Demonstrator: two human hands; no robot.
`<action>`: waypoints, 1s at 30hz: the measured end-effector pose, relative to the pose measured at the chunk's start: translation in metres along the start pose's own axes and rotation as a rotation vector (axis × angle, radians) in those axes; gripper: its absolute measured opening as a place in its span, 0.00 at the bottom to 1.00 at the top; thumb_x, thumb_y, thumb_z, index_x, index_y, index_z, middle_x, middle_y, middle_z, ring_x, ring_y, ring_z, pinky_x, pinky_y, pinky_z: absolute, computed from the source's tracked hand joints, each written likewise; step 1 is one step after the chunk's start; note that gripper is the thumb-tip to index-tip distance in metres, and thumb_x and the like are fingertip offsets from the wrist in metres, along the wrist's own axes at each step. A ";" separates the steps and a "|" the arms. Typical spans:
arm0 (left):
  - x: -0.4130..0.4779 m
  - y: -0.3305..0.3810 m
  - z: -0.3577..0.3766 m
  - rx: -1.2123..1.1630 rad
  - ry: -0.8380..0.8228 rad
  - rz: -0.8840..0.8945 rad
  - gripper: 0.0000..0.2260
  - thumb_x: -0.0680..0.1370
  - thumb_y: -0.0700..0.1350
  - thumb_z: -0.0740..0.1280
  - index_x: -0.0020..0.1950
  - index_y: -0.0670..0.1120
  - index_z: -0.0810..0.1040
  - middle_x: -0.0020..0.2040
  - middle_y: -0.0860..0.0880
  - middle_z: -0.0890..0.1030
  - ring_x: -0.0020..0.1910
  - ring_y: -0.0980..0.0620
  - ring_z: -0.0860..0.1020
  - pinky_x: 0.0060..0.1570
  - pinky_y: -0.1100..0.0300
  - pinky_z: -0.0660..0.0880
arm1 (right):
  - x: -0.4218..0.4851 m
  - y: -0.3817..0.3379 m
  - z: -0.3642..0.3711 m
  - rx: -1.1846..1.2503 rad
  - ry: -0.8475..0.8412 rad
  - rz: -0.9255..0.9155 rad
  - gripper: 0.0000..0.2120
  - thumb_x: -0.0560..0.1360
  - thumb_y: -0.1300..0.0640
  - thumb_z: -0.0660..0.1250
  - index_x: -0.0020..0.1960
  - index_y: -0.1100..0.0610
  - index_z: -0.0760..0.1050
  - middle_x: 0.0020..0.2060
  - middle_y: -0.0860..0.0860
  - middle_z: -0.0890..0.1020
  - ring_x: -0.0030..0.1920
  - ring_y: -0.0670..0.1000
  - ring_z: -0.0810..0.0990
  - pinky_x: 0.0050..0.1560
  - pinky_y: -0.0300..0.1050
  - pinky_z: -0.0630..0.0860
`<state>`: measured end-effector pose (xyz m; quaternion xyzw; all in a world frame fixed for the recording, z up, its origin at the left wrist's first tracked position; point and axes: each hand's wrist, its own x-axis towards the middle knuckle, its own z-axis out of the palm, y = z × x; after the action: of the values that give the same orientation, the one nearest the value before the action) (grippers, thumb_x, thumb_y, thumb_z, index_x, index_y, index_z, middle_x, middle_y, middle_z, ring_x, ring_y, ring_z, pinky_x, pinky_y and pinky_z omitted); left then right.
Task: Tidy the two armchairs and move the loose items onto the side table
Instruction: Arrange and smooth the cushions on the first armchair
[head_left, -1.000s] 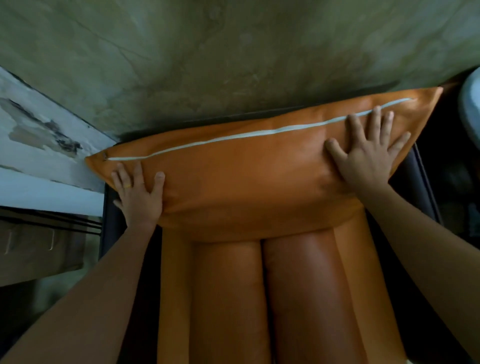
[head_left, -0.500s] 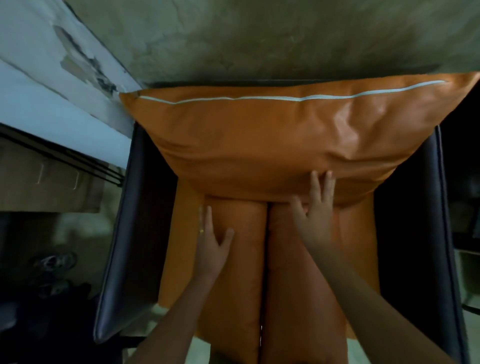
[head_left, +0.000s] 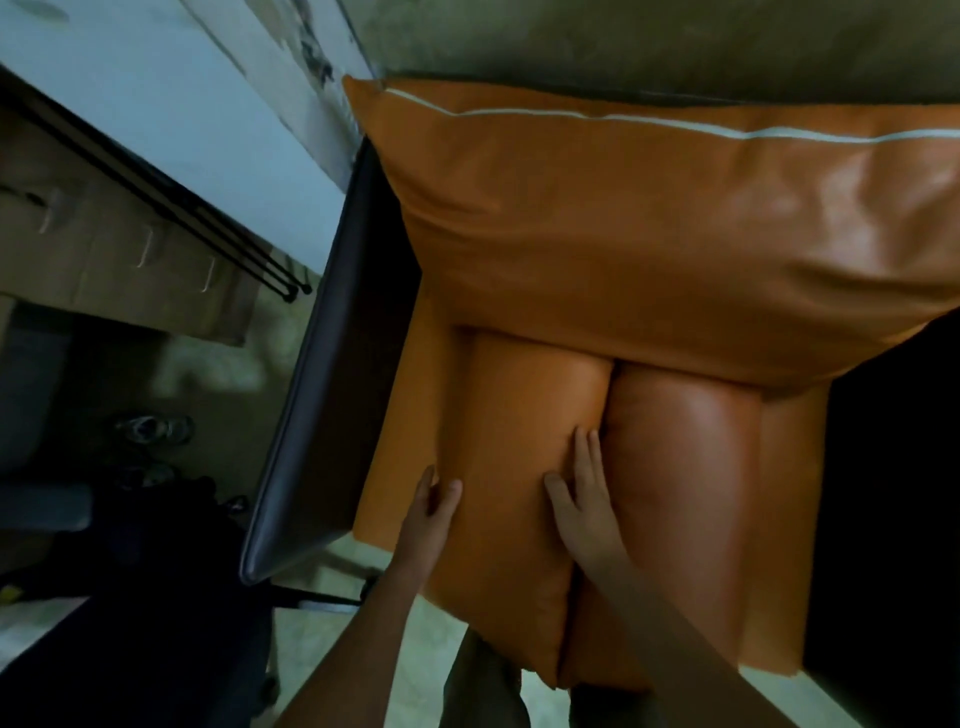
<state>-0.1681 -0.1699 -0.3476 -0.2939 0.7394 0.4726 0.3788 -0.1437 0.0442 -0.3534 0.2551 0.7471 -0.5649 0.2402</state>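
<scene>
The orange seat cushion (head_left: 696, 467) filled the middle of the frame, lying in the armchair (head_left: 322, 415), whose dark armrest ran down the left side of it. The cushion had two padded rolls side by side, with flat orange flaps on either side. An orange back cushion (head_left: 649, 234) lay across the upper half of the frame, its lower edge overlapping the far ends of the rolls. A white stripe (head_left: 727, 132) ran along its top edge.

The right hand (head_left: 582, 501) lay low in the centre, on the seam between the two rolls. Its fingers were straight and close together, pointing up the frame, with the thumb spread to the left on the left roll. The left hand (head_left: 435, 501) touched the left flank of the left roll, just beside the flap. Only two of its fingertips showed, so I could not tell whether it lay flat or gripped the roll.

At the left of the frame stood cardboard boxes (head_left: 104, 249), and below them shoes (head_left: 150, 428) lay on the floor.
</scene>
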 end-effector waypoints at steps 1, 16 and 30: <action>0.004 -0.002 -0.005 -0.013 -0.027 0.007 0.32 0.79 0.65 0.61 0.80 0.61 0.54 0.76 0.50 0.66 0.66 0.48 0.72 0.57 0.53 0.72 | 0.000 0.000 0.003 0.006 0.007 0.005 0.34 0.82 0.42 0.58 0.79 0.35 0.39 0.79 0.35 0.39 0.79 0.44 0.49 0.78 0.57 0.58; -0.007 -0.026 -0.045 0.051 -0.043 0.290 0.28 0.73 0.72 0.63 0.71 0.78 0.56 0.79 0.64 0.54 0.78 0.52 0.59 0.73 0.38 0.64 | -0.023 -0.011 0.062 -0.210 0.032 -0.052 0.32 0.75 0.30 0.55 0.75 0.26 0.43 0.80 0.40 0.45 0.77 0.54 0.55 0.76 0.61 0.58; -0.026 -0.095 -0.113 0.126 0.207 0.395 0.39 0.69 0.75 0.63 0.77 0.68 0.57 0.80 0.60 0.53 0.78 0.49 0.60 0.68 0.39 0.71 | -0.004 -0.077 0.105 -0.846 -0.242 -0.284 0.29 0.80 0.35 0.53 0.77 0.30 0.45 0.81 0.43 0.42 0.77 0.55 0.49 0.71 0.59 0.55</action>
<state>-0.1103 -0.3080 -0.3411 -0.1658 0.8456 0.4578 0.2188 -0.1835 -0.0755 -0.3211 -0.0381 0.9062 -0.2633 0.3287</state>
